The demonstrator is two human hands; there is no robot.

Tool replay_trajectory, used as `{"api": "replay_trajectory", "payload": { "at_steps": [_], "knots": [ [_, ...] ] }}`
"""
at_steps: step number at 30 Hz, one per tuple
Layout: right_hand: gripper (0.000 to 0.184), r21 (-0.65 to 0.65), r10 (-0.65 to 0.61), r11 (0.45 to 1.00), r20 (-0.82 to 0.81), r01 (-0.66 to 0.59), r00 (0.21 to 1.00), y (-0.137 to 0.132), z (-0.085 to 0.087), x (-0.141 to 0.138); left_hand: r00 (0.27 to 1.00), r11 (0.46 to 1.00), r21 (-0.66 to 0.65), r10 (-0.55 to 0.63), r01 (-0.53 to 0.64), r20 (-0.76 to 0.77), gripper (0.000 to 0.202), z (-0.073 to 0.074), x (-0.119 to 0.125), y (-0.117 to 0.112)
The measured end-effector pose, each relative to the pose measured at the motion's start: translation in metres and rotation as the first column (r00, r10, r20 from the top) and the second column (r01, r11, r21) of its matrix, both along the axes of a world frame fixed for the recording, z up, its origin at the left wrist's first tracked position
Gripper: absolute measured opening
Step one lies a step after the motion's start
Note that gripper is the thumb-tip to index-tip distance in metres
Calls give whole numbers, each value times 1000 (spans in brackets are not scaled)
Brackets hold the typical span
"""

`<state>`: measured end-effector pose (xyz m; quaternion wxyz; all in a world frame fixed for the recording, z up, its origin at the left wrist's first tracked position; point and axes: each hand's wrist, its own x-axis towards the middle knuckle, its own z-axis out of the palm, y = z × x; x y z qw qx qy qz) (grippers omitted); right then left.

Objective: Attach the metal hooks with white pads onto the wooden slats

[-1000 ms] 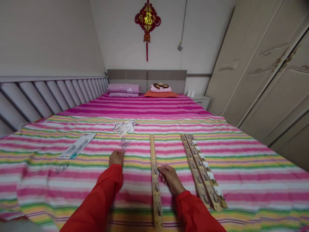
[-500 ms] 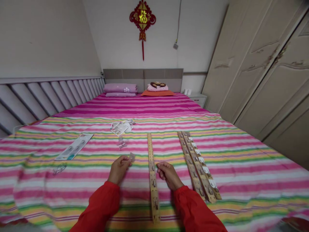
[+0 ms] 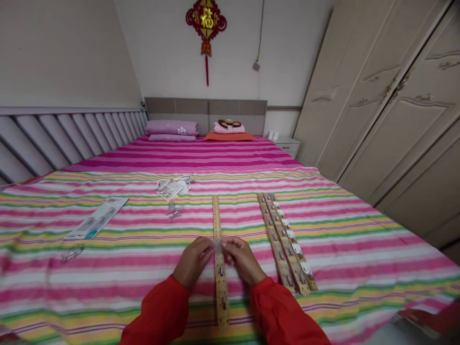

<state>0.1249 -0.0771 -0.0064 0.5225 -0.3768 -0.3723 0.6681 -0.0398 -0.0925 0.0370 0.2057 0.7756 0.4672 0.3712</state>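
Note:
A narrow wooden strip (image 3: 216,215) with rows of holes lies lengthwise in front of me, small metal fittings (image 3: 221,270) fixed along its nearer half. Both hands meet over its middle. My left hand (image 3: 194,258) pinches a small clear plastic piece (image 3: 217,247) from the left side. On the right, my right hand (image 3: 241,256) has thumb and finger closed at the same piece's other edge. The piece covers part of the strip, and whether it touches the wood I cannot tell. Fingertip detail is too small to make out.
Further strips with metal fittings (image 3: 283,244) and white round pieces (image 3: 296,249) lie to the right. Left are a flat packet (image 3: 97,219), wire-like pieces (image 3: 73,252), clear bits (image 3: 175,211) and a packaging pile (image 3: 174,187), all on the striped bedcover (image 3: 143,287).
My left hand has moved right with the clear plastic piece, bringing it over the wooden strip. My right hand has closed in to meet it. The view has shifted slightly.

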Motion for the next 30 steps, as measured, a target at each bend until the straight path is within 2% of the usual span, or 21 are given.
{"api": "replay_trajectory", "payload": {
  "at_steps": [5, 11, 14, 17, 19, 21, 25, 28, 30],
  "knots": [
    [16, -1, -10, 1000, -13, 10, 1000, 1, 1, -1, 999, 1000, 5, -17, 17, 39, 10, 0, 5, 3],
    [13, -46, -50, 998, -80, 47, 995, 5, -1, 1, 952, 991, -69, 132, -117, 275, 24, -13, 8, 11],
    [12, -45, -65, 997, -79, 61, 995, 7, -4, 1, 927, 977, -107, 207, -182, 314, 27, -19, 8, 13],
    [12, -9, -73, 997, -14, 73, 997, 8, -5, 1, 921, 970, -87, 244, -228, 304, 24, -18, 8, 14],
    [11, 63, -92, 994, 71, 88, 993, 9, -3, 1, 934, 972, -40, 235, -233, 271, 23, -15, 7, 14],
    [10, 188, -128, 978, 197, 91, 972, 10, 3, 1, 954, 976, 19, 206, -216, 219, 23, -12, 6, 15],
    [9, 402, -209, 916, 449, 12, 869, 10, 21, 1, 977, 984, 74, 150, -162, 153, 21, -11, 4, 17],
    [9, 504, -272, 863, 543, -48, 795, 10, 33, 2, 968, 983, 29, 173, -181, 181, 15, -13, 2, 18],
    [6, 529, -291, 848, 523, -37, 801, 11, 38, 3, 943, 978, -80, 205, -190, 263, 14, -13, 2, 17]
  ]
}}
